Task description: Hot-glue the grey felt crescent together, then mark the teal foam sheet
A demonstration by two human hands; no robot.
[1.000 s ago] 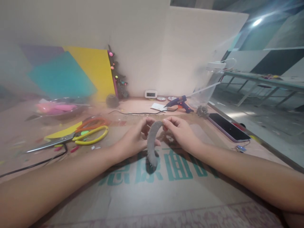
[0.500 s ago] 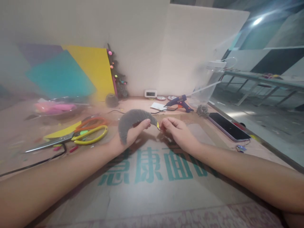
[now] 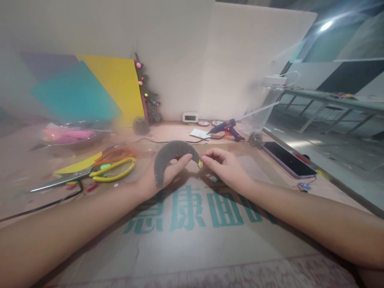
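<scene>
A grey, fuzzy crescent-shaped piece arches above the table between my hands. My left hand is closed around its inner side, the thumb lying along the curve. At the crescent's right end is a small yellow tip. My right hand pinches at this tip with thumb and forefinger. Whatever else is between those fingertips is too small to make out. Beneath both hands lies a sheet with large green characters.
Yellow-and-orange-handled scissors lie left, near a black cord. A blue glue gun stands behind my hands, near a small white clock. At right are a phone and a clear jug. Coloured sheets lean at back left.
The crescent has shifted slightly right and tilted downward at its right end. My right thumb and forefinger have moved left and now meet the yellow tip.
</scene>
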